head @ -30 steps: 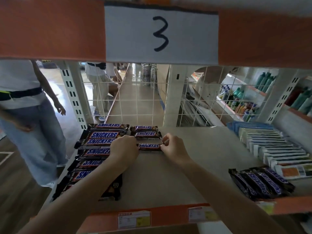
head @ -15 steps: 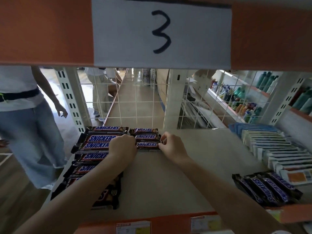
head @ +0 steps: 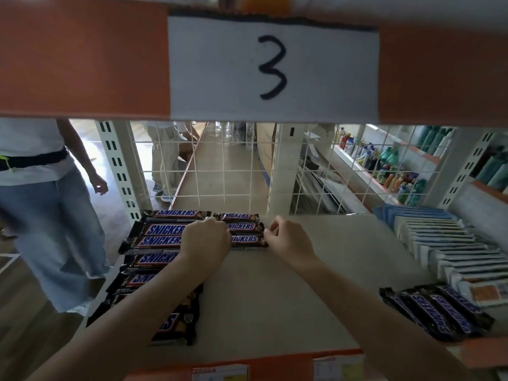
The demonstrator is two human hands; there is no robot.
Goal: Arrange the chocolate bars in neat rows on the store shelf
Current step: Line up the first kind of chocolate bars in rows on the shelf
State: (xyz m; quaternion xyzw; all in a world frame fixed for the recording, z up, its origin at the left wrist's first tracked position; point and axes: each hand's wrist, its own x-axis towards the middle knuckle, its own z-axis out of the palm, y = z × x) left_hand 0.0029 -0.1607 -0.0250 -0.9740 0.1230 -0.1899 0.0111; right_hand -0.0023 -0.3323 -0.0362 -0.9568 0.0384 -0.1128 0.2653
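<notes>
A row of large Snickers bars (head: 158, 244) runs down the left side of the beige shelf (head: 275, 298), from the back to the front edge. Beside it at the back lie three small Snickers bars (head: 242, 225) in a short second row. My left hand (head: 204, 239) holds the left end of the nearest small bar (head: 247, 240), and my right hand (head: 288, 237) pinches its right end. Its middle shows between my hands. A loose bunch of Snickers bars (head: 437, 314) lies at the front right.
A row of white and blue boxes (head: 445, 248) fills the right side of the shelf. A wire grid (head: 225, 171) forms the back. The orange upper shelf edge with a "3" label (head: 272, 67) hangs overhead. A person in jeans (head: 46, 210) stands at the left.
The nearest small bar has slid back against the other two small bars, with both my hands on its ends. The person at the left has shifted slightly.
</notes>
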